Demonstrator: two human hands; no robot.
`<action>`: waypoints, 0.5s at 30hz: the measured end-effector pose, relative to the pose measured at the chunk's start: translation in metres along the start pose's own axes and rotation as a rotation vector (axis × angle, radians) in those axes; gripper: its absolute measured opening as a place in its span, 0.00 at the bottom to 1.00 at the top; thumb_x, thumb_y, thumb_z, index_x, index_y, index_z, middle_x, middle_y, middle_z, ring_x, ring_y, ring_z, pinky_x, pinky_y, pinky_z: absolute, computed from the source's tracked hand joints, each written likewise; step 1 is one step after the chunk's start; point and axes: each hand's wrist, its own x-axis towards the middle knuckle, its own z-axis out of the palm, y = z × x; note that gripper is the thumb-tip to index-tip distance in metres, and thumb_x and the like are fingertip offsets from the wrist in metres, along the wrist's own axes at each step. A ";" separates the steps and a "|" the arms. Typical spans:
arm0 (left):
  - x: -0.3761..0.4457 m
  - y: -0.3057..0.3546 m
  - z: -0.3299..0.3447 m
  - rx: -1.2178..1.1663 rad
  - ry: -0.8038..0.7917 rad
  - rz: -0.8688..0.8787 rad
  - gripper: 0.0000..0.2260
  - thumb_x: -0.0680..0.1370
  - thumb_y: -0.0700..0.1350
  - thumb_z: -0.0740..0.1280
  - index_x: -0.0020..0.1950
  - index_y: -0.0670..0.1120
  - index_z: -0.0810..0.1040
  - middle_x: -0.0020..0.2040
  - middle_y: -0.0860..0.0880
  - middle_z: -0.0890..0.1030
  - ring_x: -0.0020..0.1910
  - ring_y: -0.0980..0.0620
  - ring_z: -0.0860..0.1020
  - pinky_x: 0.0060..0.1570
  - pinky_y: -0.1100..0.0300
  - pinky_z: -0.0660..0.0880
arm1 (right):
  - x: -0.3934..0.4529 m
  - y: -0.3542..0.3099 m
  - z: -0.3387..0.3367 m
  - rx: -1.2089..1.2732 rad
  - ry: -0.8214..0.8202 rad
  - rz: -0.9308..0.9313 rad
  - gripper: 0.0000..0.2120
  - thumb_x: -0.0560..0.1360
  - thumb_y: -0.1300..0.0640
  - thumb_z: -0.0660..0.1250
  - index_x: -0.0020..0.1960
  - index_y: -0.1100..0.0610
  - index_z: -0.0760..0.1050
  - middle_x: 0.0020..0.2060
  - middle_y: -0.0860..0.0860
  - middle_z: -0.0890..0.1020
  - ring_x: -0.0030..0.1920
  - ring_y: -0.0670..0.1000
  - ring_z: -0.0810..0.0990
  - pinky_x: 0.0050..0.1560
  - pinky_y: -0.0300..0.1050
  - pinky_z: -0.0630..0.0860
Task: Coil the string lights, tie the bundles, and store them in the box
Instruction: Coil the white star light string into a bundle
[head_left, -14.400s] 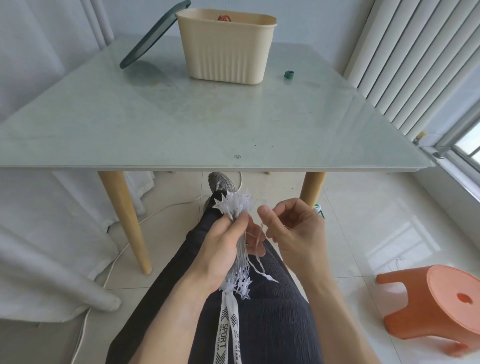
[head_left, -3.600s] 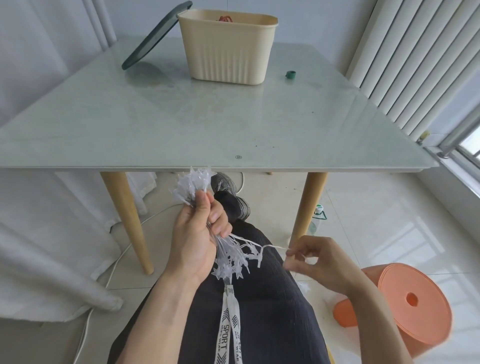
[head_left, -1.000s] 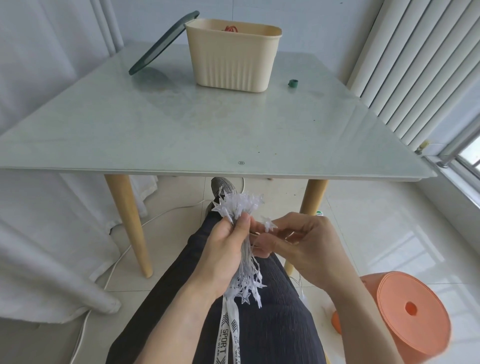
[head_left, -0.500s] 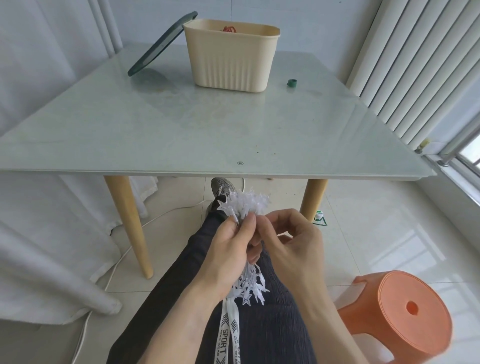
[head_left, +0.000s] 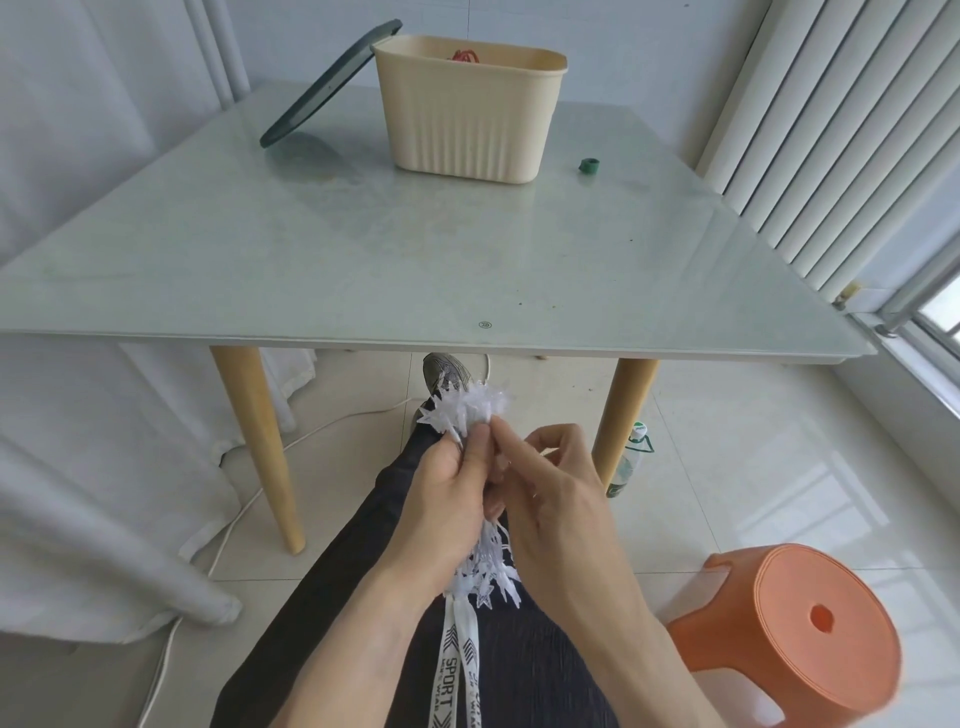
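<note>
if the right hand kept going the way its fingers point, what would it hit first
The right hand points up and left at the string lights the left hand grips; it already touches them, so probably the bundle, though depth is unclear.

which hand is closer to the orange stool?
Right. The right hand is on the orange stool side of the string lights; the left hand grips them farther away.

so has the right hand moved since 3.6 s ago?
Yes. The right hand went up and left, from beside the table leg to the lights.

One head cam, wide-angle: we look fwd and down, hands (head_left: 498, 499) close at lower centre, table (head_left: 363, 260) across upper frame.
</note>
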 end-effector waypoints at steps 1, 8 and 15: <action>0.001 0.000 -0.002 0.021 0.015 0.001 0.24 0.83 0.55 0.57 0.41 0.35 0.72 0.33 0.45 0.71 0.33 0.51 0.69 0.35 0.56 0.68 | -0.001 0.000 -0.001 -0.038 -0.077 0.004 0.23 0.81 0.61 0.61 0.74 0.45 0.69 0.51 0.43 0.68 0.47 0.39 0.76 0.44 0.25 0.71; 0.001 -0.005 -0.002 -0.184 -0.026 -0.114 0.12 0.84 0.47 0.58 0.52 0.43 0.78 0.47 0.46 0.80 0.48 0.51 0.77 0.50 0.58 0.74 | -0.004 -0.005 0.001 -0.296 -0.345 -0.009 0.42 0.77 0.62 0.60 0.82 0.46 0.39 0.55 0.46 0.63 0.45 0.44 0.63 0.44 0.34 0.62; 0.006 -0.006 -0.003 -0.222 0.124 -0.051 0.16 0.84 0.51 0.57 0.41 0.44 0.69 0.31 0.50 0.67 0.30 0.53 0.65 0.33 0.58 0.65 | -0.001 0.004 -0.012 0.018 -0.287 -0.047 0.39 0.79 0.60 0.65 0.80 0.40 0.48 0.52 0.39 0.70 0.47 0.37 0.75 0.48 0.26 0.69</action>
